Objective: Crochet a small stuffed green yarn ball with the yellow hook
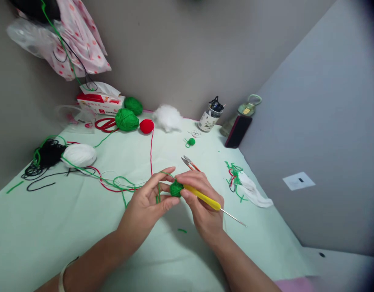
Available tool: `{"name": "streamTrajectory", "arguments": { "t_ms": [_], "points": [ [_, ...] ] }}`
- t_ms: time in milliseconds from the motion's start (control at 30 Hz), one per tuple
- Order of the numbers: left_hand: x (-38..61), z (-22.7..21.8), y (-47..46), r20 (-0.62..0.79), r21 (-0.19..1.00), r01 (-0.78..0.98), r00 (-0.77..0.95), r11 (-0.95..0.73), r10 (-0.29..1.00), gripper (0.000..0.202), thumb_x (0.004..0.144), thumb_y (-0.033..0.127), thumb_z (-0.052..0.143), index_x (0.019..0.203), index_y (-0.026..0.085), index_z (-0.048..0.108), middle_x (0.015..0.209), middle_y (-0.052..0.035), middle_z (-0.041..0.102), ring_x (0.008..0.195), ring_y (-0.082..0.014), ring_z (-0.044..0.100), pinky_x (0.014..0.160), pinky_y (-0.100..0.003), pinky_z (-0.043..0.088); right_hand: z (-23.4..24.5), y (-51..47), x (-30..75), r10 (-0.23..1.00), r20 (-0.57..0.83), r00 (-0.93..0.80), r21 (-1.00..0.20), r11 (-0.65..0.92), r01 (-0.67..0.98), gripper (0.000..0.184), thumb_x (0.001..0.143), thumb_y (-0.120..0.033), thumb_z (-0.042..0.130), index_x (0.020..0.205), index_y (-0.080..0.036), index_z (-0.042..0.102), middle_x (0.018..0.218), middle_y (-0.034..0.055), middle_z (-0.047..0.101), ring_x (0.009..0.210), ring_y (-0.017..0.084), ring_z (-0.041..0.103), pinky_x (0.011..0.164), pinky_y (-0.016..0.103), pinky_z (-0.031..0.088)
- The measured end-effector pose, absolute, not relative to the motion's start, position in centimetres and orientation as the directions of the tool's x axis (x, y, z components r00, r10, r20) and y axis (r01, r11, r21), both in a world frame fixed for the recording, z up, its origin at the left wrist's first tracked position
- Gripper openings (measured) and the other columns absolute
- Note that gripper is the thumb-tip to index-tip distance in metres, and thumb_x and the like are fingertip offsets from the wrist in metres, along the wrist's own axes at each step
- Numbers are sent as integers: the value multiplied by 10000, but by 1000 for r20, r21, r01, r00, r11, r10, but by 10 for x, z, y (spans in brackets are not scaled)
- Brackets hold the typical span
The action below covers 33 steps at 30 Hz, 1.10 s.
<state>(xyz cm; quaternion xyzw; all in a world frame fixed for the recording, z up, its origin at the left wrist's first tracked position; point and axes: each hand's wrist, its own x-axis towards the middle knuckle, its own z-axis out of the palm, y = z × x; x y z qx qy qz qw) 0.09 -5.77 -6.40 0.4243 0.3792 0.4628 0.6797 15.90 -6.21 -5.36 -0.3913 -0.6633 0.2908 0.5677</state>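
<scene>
My left hand (pixel 150 198) is closed on a small green crocheted piece (pixel 176 189), pinching its left side between thumb and fingers. Green yarn (pixel 159 192) runs over the fingers of that hand and trails left across the table. In my right hand (pixel 205 198) is a crochet hook (pixel 205 198) with a yellow handle, its bare metal end pointing down to the right. The hook's other end meets the green piece, but my fingers hide the tip. Just beyond the right hand lie thread snips (pixel 190 163), with orange handles.
Green yarn balls (pixel 127 119), a red ball (pixel 147 126), white stuffing (pixel 167 118) and a tissue box (pixel 101 103) stand along the back. White yarn (pixel 80 155) and black yarn (pixel 48 156) lie left. Yarn scraps (pixel 234 173), a phone (pixel 238 132) and a bottle (pixel 247 108) are right.
</scene>
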Motion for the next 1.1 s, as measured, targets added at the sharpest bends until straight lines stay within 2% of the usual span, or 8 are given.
{"name": "streamTrajectory", "arguments": {
  "t_ms": [167, 300, 467, 633, 800, 967, 1100],
  "points": [
    [-4, -59, -57, -129, 923, -325, 237, 204, 963, 450, 774, 292, 840, 1207, 282, 717, 1049, -25, 657, 1083, -199, 619, 920, -282, 525, -54, -59, 163, 896, 442, -39, -888, 443, 125, 217, 934, -207, 675, 1101, -308, 769, 1030, 42, 747, 1003, 195, 677, 857, 334, 563],
    [-6, -60, -57, -134, 897, -372, 283, 238, 950, 454, 802, 286, 823, 1237, 324, 701, 1112, -22, 668, 1128, -196, 596, 967, -299, 502, -56, -57, 165, 920, 391, -38, -921, 391, -5, 178, 938, -234, 679, 1055, -305, 792, 1013, 45, 754, 979, 192, 681, 797, 314, 572],
    [-7, -58, -58, -145, 866, -420, 311, 273, 939, 466, 781, 291, 838, 1227, 344, 712, 1069, -16, 655, 1082, -188, 583, 877, -269, 511, -60, -55, 167, 907, 414, -78, -909, 408, -79, 194, 955, -219, 654, 1072, -289, 792, 1047, 61, 753, 948, 187, 676, 780, 319, 573],
    [-7, -61, -58, -66, 926, -331, 337, 184, 939, 466, 757, 252, 861, 1187, 373, 728, 1118, 8, 665, 1091, -158, 573, 952, -245, 464, -62, -55, 168, 914, 401, -63, -911, 391, -129, 197, 974, -243, 633, 1076, -307, 788, 981, 42, 740, 892, 169, 675, 767, 308, 569],
    [-8, -67, -57, -37, 968, -225, 320, 114, 947, 546, 759, 252, 858, 1253, 402, 683, 1035, 28, 643, 1059, -144, 578, 968, -239, 450, -60, -55, 167, 908, 413, -76, -911, 409, -61, 176, 964, -259, 651, 1044, -314, 799, 970, 40, 750, 938, 183, 677, 797, 321, 561],
    [-9, -63, -55, -39, 984, -156, 303, 90, 952, 565, 753, 241, 840, 1280, 337, 660, 1005, 10, 652, 1030, -169, 618, 986, -291, 470, -62, -54, 169, 952, 294, -83, -939, 271, -211, 157, 975, -307, 639, 1012, -299, 791, 960, 25, 747, 867, 153, 677, 777, 295, 549],
    [-9, -60, -56, -57, 984, -144, 296, 104, 953, 529, 768, 213, 805, 1265, 327, 662, 986, 7, 635, 986, -161, 639, 900, -272, 518, -63, -53, 172, 979, 185, -82, -952, 157, -262, 166, 970, -361, 644, 984, -268, 780, 922, 24, 754, 774, 132, 662, 729, 274, 536]
  ]
}}
